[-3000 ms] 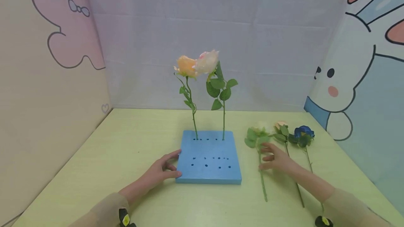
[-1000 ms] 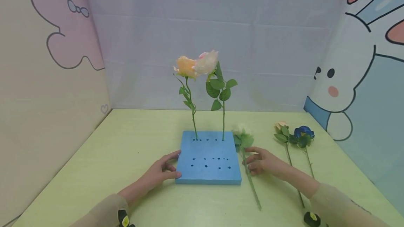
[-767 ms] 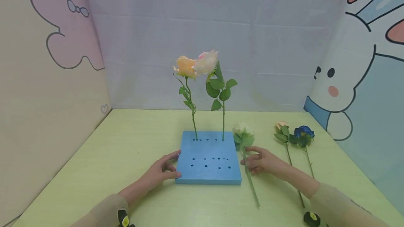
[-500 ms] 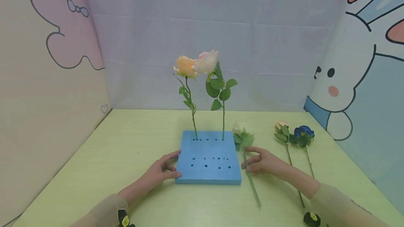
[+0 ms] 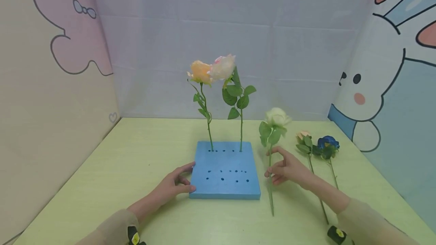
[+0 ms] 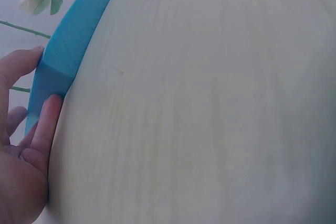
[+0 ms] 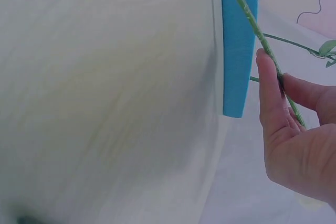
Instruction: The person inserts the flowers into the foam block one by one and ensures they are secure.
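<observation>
Right hand (image 5: 289, 169): narrow grip, thumb and fingers pinching the thin green stem (image 5: 271, 197) of a pale greenish-white rose (image 5: 277, 117), round bloom, broad green leaves. Rose nearly upright, bloom uppermost, just right of the slab. Cannot tell whether its lower end touches the table.

Left hand (image 5: 173, 182): wide grip, thumb and fingers spread along the left edge of a flat, square, light-blue slab (image 5: 235, 161), touching it; material unclear. Slab flat on the pale yellow-green, faintly grained table (image 5: 146, 150). Small dark holes: one row by the far edge, two rows nearer the person.

Standing in the far row: orange-yellow rose (image 5: 200, 72) on the left, slim stem leaning a little; pale pink-white rose (image 5: 223, 67) on the right, larger leaves. Blooms overlap in the head view.

Lying on the table, well right of the slab: peach rose (image 5: 302, 135) and dark-blue rose (image 5: 327, 141), side by side, stems toward the person. Right forearm crosses above both stems.
</observation>
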The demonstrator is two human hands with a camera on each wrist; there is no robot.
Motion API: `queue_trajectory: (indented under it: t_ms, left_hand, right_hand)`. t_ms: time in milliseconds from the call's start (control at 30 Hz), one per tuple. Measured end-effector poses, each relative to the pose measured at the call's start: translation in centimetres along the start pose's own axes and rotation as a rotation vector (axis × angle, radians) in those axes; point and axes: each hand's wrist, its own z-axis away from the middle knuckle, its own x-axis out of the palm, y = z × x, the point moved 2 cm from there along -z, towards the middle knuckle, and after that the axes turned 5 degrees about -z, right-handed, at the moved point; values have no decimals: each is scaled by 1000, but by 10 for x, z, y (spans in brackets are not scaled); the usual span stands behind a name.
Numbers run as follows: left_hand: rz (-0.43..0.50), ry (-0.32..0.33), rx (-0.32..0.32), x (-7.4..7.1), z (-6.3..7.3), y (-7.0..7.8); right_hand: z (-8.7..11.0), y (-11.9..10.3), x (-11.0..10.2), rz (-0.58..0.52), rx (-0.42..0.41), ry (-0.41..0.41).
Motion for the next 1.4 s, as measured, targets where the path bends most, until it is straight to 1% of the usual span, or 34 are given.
queue_trajectory:
  t_ms: [67, 167, 400, 533, 700, 833, 967, 1233, 1400]
  left_hand:
    - [-1, 0, -5, 0, 0, 0]
    - [-3, -2, -3, 0, -1, -1]
    - [-5, 0, 0, 0, -1, -1]
    - [-5, 4, -3, 0, -1, -1]
    - [-4, 1, 4, 0, -1, -1]
    - [1, -5, 9, 0, -1, -2]
    - [4, -6, 10, 0, -1, -2]
    - [7, -9, 15, 0, -1, -2]
    - [3, -9, 9, 0, 0, -1]
  right_hand:
    - [1, -5, 0, 41, -39, 2]
    - [3, -11, 0, 72, -75, 21]
    - [2, -21, 0, 93, -148, 97]
    - [0, -29, 5, 113, -201, 153]
    - [-5, -41, 17, 138, -274, 223]
    - [-12, -50, 28, 120, -336, 258]
    - [-20, -57, 39, 87, -382, 270]
    - [-37, -66, 62, 77, -462, 272]
    - [-45, -71, 77, 128, -492, 277]
